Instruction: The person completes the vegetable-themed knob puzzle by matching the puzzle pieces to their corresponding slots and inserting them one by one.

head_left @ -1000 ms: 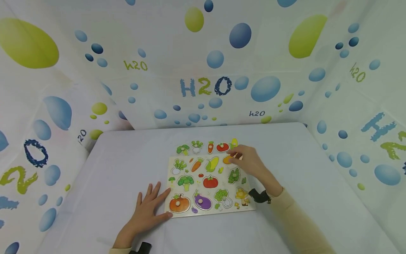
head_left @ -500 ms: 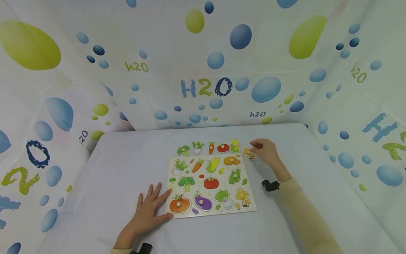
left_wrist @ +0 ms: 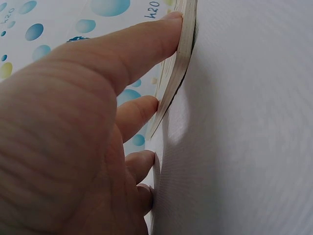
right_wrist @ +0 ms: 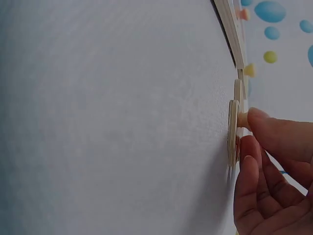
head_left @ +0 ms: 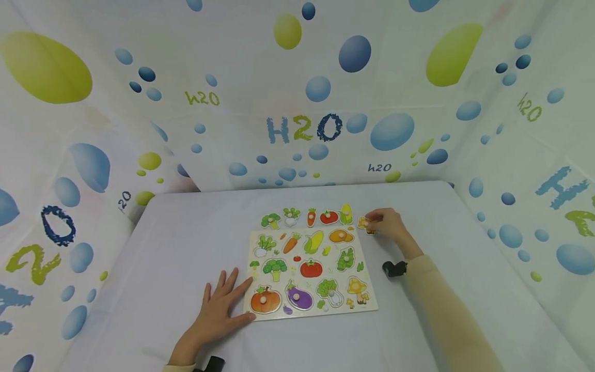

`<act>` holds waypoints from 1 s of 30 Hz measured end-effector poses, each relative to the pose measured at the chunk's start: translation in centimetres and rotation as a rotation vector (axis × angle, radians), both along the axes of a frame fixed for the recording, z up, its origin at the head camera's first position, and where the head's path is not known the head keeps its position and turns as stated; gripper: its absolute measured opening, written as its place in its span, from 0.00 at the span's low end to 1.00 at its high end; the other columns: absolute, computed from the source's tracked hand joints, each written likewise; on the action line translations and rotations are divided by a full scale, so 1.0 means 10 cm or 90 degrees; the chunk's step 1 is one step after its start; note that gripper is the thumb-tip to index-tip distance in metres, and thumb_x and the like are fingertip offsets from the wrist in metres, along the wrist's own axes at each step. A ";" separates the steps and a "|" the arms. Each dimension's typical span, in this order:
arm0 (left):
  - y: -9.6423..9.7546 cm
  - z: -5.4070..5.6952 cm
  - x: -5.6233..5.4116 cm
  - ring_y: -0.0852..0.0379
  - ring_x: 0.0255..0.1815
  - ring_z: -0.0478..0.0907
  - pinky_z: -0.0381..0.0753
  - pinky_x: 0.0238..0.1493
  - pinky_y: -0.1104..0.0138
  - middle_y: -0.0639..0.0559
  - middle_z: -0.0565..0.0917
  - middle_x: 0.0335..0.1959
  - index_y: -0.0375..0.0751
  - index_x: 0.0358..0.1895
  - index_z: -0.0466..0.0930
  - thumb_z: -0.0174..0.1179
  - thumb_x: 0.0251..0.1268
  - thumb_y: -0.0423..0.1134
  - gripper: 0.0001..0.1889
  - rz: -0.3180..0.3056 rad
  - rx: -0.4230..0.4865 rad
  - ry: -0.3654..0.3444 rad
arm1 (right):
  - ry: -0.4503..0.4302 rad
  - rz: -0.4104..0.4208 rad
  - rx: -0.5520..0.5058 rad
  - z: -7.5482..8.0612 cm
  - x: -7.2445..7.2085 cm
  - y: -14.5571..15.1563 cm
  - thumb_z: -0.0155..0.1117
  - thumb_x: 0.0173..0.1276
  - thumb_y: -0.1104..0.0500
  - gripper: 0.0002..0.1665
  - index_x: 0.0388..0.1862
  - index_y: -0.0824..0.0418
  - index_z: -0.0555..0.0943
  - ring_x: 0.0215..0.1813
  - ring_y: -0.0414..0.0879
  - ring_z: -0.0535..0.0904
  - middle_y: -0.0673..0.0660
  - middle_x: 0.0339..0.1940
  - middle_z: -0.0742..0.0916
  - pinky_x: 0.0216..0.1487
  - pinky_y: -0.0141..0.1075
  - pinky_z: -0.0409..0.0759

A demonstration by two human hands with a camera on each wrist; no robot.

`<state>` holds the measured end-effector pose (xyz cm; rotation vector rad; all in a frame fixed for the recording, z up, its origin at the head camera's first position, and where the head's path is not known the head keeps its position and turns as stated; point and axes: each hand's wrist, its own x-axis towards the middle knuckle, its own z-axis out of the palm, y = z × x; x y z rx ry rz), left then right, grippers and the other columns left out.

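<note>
A wooden vegetable puzzle board (head_left: pixel 297 312) lies flat on the white table. My left hand (head_left: pixel 216 315) rests with spread fingers at its left edge; in the left wrist view, the thumb (left_wrist: pixel 142 44) touches the board's side. Right of the board's far corner, my right hand (head_left: pixel 389 225) pinches the knob (right_wrist: pixel 243 120) of a yellow mushroom puzzle piece (head_left: pixel 364 223), partly covered by the fingers. Knobbed pieces fill several slots: pumpkin (head_left: pixel 265 299), eggplant (head_left: pixel 299 298), bok choy (head_left: pixel 329 293), potato (head_left: pixel 341 236) and a leafy green vegetable (head_left: pixel 345 259). The mushroom slot (head_left: pixel 357 289) shows only its printed picture.
Behind the board stands a row of loose pieces: broccoli (head_left: pixel 271 221), white radish (head_left: pixel 291 217), carrot (head_left: pixel 311 217), tomato (head_left: pixel 329 217) and corn (head_left: pixel 346 214). A white cloth with bubble prints hangs around the table (head_left: pixel 186 232).
My right hand has left the potato piece on the board and moved right to the mushroom piece, where its fingers have come down on the knob. The left hand has stayed put.
</note>
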<state>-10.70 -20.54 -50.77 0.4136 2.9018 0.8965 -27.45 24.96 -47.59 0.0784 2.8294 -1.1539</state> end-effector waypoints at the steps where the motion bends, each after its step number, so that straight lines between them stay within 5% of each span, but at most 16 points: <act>1: 0.00 0.00 0.00 0.29 0.78 0.41 0.32 0.70 0.30 0.37 0.55 0.78 0.52 0.70 0.70 0.69 0.48 0.62 0.43 0.000 0.000 0.000 | 0.000 0.001 0.003 -0.01 -0.01 0.00 0.67 0.63 0.64 0.19 0.54 0.67 0.81 0.48 0.54 0.81 0.65 0.49 0.85 0.46 0.40 0.80; 19: 0.01 0.02 0.01 0.28 0.78 0.42 0.33 0.70 0.30 0.36 0.57 0.77 0.52 0.69 0.71 0.69 0.47 0.62 0.42 0.004 0.000 0.009 | 0.003 0.006 0.031 -0.01 -0.05 -0.03 0.68 0.62 0.65 0.11 0.44 0.66 0.85 0.39 0.49 0.81 0.62 0.40 0.87 0.38 0.34 0.78; 30: 0.01 0.05 0.01 0.28 0.78 0.42 0.33 0.70 0.30 0.37 0.56 0.78 0.53 0.69 0.71 0.69 0.47 0.62 0.42 0.000 -0.012 0.002 | 0.021 0.016 0.052 0.08 0.12 0.07 0.68 0.62 0.64 0.10 0.42 0.65 0.85 0.37 0.49 0.81 0.61 0.41 0.87 0.35 0.34 0.79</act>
